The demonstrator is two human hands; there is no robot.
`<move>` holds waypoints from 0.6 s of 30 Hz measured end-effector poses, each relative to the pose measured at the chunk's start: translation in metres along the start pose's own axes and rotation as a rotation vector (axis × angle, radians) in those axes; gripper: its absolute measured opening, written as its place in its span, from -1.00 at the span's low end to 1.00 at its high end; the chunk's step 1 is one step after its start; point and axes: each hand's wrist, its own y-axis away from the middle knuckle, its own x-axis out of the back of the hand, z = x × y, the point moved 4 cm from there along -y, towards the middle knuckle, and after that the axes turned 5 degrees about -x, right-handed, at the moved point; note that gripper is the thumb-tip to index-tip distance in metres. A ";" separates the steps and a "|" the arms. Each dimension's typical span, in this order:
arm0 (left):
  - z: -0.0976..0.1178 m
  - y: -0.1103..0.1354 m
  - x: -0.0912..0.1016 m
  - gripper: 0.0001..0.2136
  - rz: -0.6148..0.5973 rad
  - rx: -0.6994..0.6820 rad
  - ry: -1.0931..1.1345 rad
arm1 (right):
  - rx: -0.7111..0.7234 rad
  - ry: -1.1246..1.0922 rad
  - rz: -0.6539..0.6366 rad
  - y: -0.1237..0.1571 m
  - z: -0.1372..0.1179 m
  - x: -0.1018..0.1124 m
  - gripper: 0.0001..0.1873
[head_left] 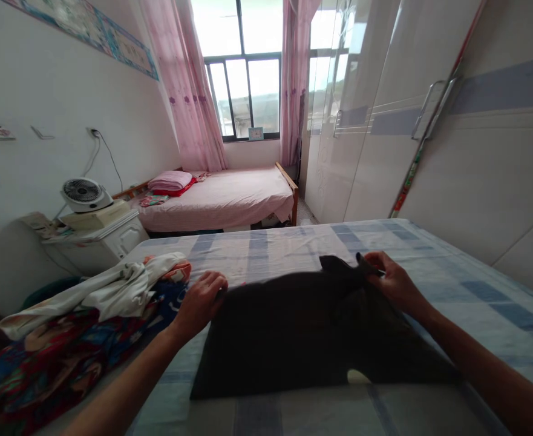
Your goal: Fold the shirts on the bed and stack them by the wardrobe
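Observation:
A black garment (pixel 293 333) lies spread flat on the checked blue-and-white bedsheet (pixel 452 278) in front of me. My left hand (pixel 200 303) rests with curled fingers on the garment's far left corner. My right hand (pixel 391 278) pinches a raised fold at the garment's far right edge, fingers closed on the cloth.
A pile of clothes (pixel 89 315), white on top and colourful beneath, lies at the left of the bed. A white nightstand (pixel 107 242) with a small fan (pixel 85 194) stands by the left wall. Beyond are a pink bed (pixel 225 200), a window and a wardrobe (pixel 429 133) on the right.

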 end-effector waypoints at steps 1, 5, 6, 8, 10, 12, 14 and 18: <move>0.004 0.011 -0.002 -0.90 -0.021 -0.045 0.006 | 0.024 -0.010 -0.019 0.015 0.006 0.002 -0.64; 0.012 0.036 -0.016 -0.81 -0.082 -0.094 0.000 | 0.138 0.128 -0.122 0.055 0.021 -0.005 -0.66; 0.012 0.037 -0.017 -0.79 -0.084 -0.084 -0.005 | 0.167 0.157 -0.126 0.059 0.020 -0.006 -0.68; 0.011 0.037 -0.017 -0.77 -0.075 -0.052 -0.022 | 0.200 0.200 -0.097 0.063 0.015 -0.002 -0.72; 0.010 0.035 -0.013 -0.76 -0.055 -0.022 -0.049 | 0.202 0.232 -0.047 0.065 0.009 0.005 -0.73; 0.009 0.035 -0.010 -0.74 -0.049 -0.013 -0.079 | 0.210 0.264 -0.051 0.068 0.005 0.011 -0.71; 0.008 0.036 -0.010 -0.74 -0.059 -0.029 -0.104 | 0.227 0.285 -0.102 0.072 0.004 0.010 -0.71; 0.007 0.035 -0.014 -0.76 -0.057 -0.056 -0.162 | 0.205 0.302 -0.118 0.080 0.009 0.003 -0.71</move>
